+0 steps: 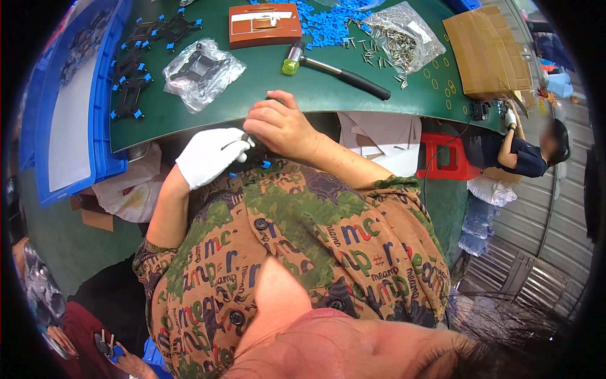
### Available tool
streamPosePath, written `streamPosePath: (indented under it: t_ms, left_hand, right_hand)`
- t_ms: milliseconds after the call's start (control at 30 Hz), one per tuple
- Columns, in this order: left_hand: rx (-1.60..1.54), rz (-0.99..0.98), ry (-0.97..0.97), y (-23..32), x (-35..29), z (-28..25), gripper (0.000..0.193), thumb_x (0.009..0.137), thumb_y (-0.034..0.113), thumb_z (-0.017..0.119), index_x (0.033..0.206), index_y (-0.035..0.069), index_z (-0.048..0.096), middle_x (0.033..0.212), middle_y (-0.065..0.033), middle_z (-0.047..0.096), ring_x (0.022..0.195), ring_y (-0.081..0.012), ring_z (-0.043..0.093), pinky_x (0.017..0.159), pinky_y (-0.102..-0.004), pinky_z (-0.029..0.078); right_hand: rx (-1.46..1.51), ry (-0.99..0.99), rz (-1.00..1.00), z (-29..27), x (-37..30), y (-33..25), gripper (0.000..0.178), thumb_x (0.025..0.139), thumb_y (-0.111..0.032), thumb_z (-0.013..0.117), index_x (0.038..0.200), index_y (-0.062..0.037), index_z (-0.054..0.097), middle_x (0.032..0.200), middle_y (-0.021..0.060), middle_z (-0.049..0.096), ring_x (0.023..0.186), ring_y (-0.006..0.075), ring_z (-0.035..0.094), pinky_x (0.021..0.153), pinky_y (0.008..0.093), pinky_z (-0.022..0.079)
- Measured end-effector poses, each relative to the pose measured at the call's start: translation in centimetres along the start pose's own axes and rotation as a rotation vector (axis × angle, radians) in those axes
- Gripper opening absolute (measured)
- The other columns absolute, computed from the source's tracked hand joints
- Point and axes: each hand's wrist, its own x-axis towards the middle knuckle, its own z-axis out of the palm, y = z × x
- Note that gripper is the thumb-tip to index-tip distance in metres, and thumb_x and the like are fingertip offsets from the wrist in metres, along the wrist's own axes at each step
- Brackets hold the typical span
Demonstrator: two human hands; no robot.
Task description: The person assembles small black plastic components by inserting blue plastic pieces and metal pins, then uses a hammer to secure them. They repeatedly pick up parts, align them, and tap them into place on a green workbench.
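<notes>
My left hand [211,156], in a white glove, is closed on a black bracket at the table's near edge, close to my shirt. Most of that bracket is hidden behind my hands; blue clips [266,165] show below them. My bare right hand [279,124] has its fingers bent in and meets the glove's fingertips at a small dark part of the bracket. On the green table ahead, a clear plastic bag [203,72] has a black bracket inside. Finished-looking black brackets with blue corner clips [130,96] lie at the left.
A hammer [344,77] with a yellow-green head lies beyond my right hand. Behind it are a reddish-brown box [265,28], loose blue clips [328,25] and a bag of screws [404,41]. A blue crate [101,95] stands left; a cardboard box [486,50] and another person [524,151] are right.
</notes>
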Motion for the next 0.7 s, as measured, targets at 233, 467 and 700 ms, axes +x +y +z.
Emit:
streamPosePath:
  t_ms: [233,467,700]
  left_hand:
    - [-0.155,-0.110,-0.036,-0.1,-1.2,2.0,0.024,0.104,0.022,0.057,0.103,0.003,0.073,0.075,-0.0029,0.066,0.069,-0.0116,0.060,0.069,-0.0288,0.050]
    - [-0.170,-0.006,0.024,-1.1,-1.6,2.7,0.027,0.103,0.024,0.055,0.101,0.005,0.073,0.075,-0.0058,0.065,0.067,-0.0180,0.062,0.068,-0.0319,0.051]
    - [-0.109,-0.008,-0.017,-0.7,-1.6,2.6,0.027,0.103,0.025,0.055,0.099,0.005,0.072,0.072,-0.0056,0.065,0.066,-0.0177,0.062,0.068,-0.0327,0.051]
  right_hand:
    - [-0.009,0.002,0.034,0.6,-2.1,-1.3,0.023,0.081,-0.012,0.077,0.102,-0.0179,0.068,0.101,-0.0028,0.064,0.116,0.0176,0.063,0.116,0.0495,0.032]
    - [0.065,0.002,0.056,0.9,-2.2,-1.7,0.024,0.081,-0.009,0.076,0.102,-0.0163,0.067,0.102,-0.0007,0.064,0.116,0.0200,0.063,0.116,0.0504,0.034]
    - [0.050,-0.003,0.009,-1.5,-1.6,-1.3,0.026,0.083,-0.013,0.078,0.108,-0.0151,0.068,0.100,0.0013,0.065,0.109,0.0213,0.066,0.112,0.0509,0.039]
